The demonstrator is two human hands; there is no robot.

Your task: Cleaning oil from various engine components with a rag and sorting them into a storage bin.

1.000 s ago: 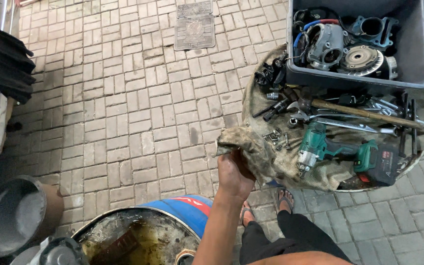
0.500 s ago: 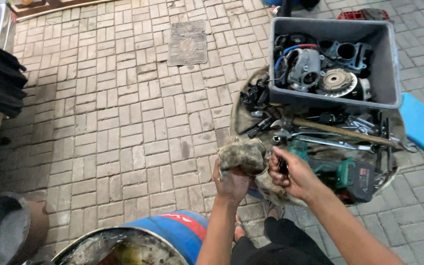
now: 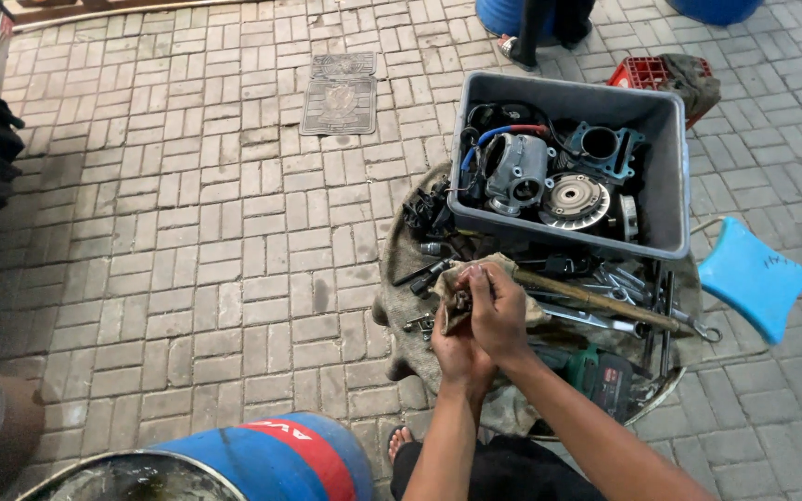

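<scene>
Both my hands meet in front of me over a round tool tray. My left hand cups a dirty beige rag from below. My right hand presses on top of the rag, its fingers pinching a small dark metal part wrapped in it. Under the hands lie wrenches, a long wooden-handled tool and a green power tool.
A grey plastic bin with engine parts stands just beyond the tray. A blue stool is at the right, a blue-and-red drum at the bottom left. Another person's feet show at the top, by a red crate. Brick paving stretches left.
My right hand has come in and closed over the rag that the left hand lifted from the tray. The view has shifted down and back, showing more of the bin.
</scene>
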